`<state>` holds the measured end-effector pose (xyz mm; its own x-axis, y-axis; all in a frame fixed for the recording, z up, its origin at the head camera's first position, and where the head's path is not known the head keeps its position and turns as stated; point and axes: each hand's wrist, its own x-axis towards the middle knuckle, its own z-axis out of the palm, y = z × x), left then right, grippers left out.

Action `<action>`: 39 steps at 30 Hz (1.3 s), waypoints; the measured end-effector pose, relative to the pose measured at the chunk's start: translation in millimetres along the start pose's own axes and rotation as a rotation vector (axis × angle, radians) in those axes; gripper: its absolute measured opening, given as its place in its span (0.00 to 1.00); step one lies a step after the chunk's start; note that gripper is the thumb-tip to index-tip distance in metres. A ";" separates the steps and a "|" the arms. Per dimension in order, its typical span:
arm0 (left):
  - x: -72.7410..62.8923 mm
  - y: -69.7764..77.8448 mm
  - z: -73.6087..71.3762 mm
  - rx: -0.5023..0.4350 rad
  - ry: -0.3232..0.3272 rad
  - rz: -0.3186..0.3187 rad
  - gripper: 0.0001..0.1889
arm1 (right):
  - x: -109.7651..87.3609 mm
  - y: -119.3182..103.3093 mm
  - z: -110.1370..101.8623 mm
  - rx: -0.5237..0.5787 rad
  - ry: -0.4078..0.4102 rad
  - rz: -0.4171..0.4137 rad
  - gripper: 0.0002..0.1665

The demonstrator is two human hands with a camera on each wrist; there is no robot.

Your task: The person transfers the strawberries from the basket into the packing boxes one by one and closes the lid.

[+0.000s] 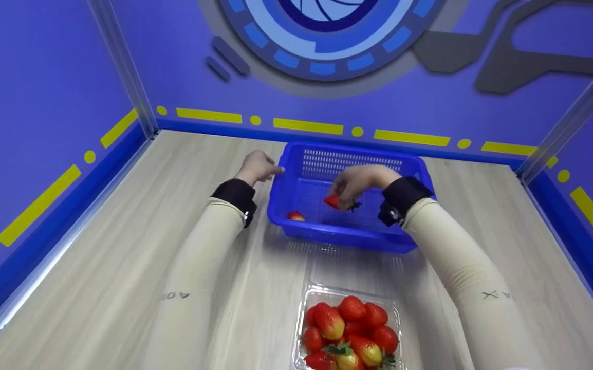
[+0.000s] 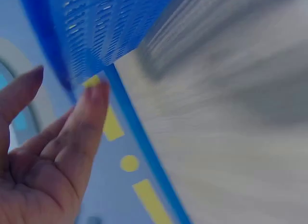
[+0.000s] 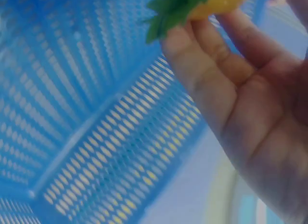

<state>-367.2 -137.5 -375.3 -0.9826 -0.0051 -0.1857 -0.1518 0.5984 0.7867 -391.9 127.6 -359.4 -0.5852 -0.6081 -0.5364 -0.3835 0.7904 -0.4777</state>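
Note:
Inside the blue plastic basket, my right hand pinches a strawberry above the basket floor. Green leaves and the yellowish end of this strawberry show at the fingertips in the right wrist view. Another strawberry lies in the basket's near left corner. My left hand is beside the basket's left rim, its fingertips right at the edge. In the left wrist view the left fingers are fairly straight, with the thumb spread away from them and nothing between.
A clear plastic tray filled with several strawberries sits on the wooden table in front of the basket. Blue panels with yellow markings enclose the table at the back and sides.

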 end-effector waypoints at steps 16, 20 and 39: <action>-64.0 29.6 -24.5 0.016 -0.058 0.236 0.26 | -78.8 -10.5 10.1 -0.086 0.401 -0.183 0.25; -85.9 27.9 -21.0 0.056 -0.094 0.251 0.25 | -96.0 -12.9 25.9 -0.076 0.443 -0.233 0.25; -174.3 -6.8 25.3 -0.029 -0.169 0.406 0.21 | -159.2 -26.8 142.3 -0.279 0.544 -0.539 0.24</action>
<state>-192.2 -120.4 -363.2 -0.9322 0.3584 0.0503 0.2381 0.5025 0.8312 -186.8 192.7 -360.2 -0.5070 -0.8461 0.1648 -0.8335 0.4324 -0.3440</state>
